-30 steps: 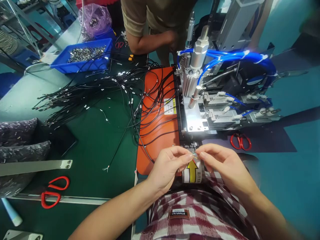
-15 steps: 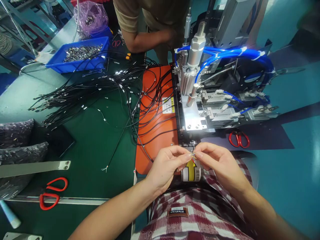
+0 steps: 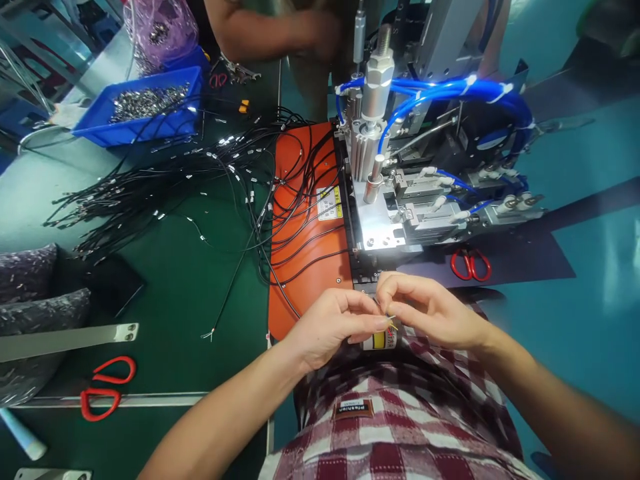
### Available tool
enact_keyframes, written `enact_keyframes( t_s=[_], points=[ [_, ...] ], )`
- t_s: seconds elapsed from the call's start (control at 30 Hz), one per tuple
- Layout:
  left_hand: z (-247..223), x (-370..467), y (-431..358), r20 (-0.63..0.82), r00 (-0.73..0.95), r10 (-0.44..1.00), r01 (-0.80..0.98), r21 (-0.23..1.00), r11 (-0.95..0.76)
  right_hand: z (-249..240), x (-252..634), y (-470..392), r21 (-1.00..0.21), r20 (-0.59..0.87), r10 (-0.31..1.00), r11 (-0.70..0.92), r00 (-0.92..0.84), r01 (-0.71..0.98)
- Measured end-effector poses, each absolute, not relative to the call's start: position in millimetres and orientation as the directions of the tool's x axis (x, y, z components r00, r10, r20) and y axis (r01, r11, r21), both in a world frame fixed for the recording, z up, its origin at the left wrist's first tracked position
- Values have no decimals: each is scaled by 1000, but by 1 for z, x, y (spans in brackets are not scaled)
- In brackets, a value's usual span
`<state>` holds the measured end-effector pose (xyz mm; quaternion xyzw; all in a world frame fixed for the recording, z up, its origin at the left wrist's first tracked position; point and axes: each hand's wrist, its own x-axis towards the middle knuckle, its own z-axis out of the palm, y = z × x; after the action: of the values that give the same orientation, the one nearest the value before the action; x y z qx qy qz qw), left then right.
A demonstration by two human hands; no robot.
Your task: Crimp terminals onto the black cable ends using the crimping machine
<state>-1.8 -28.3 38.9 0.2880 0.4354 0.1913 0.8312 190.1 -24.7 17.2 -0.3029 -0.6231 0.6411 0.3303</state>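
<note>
Red-handled scissors (image 3: 103,393): lying flat on the green worktop (image 3: 200,287), at 8 o'clock of the view.

Loose black cables with metal end sleeves (image 3: 165,180): spread at 10 o'clock, trailing onto the orange plate (image 3: 305,273); a blue plastic tray of small metal parts (image 3: 143,110) sits beyond them.

Left hand (image 3: 330,327): at 6 o'clock, grip pressed together, thumb and forefinger pinching the thin stripped wire end (image 3: 391,321).

Thin stripped wire end: held between both hands, just before the pneumatic press with blue hoses (image 3: 400,167). Judged very light, limp and easily bent; best taken on the insulation close behind the bared strands, gently.

Right hand (image 3: 425,310): grip closed, fingertips pinching the same wire end from the other side.

Hard to make out: strand colours and count are too small; the yellow-labelled cylinder (image 3: 380,340) is mostly hidden under the hands. Another person's arm (image 3: 260,33) is cut off at 12 o'clock.
</note>
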Motion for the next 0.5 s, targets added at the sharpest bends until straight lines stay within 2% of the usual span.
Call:
enact_keyframes(
  t_s=[0.17, 0.3, 0.37, 0.5],
  points=[
    [39, -3, -28, -615, 568, 547, 43, 686, 726, 22, 192, -16, -997, 72, 706, 74, -705, -28],
    [41, 1, -32, -592, 479, 648, 30, 749, 662, 28, 194, -12, -981, 70, 686, 178, -725, 74],
    [42, 5, -35, -579, 393, 714, -29, 769, 639, 30, 194, -14, -980, 25, 760, 148, -649, 136],
    [43, 9, -36, -599, 292, 746, -97, 757, 646, 27, 194, -27, -979, -139, 927, -74, -348, 192]
  ],
)
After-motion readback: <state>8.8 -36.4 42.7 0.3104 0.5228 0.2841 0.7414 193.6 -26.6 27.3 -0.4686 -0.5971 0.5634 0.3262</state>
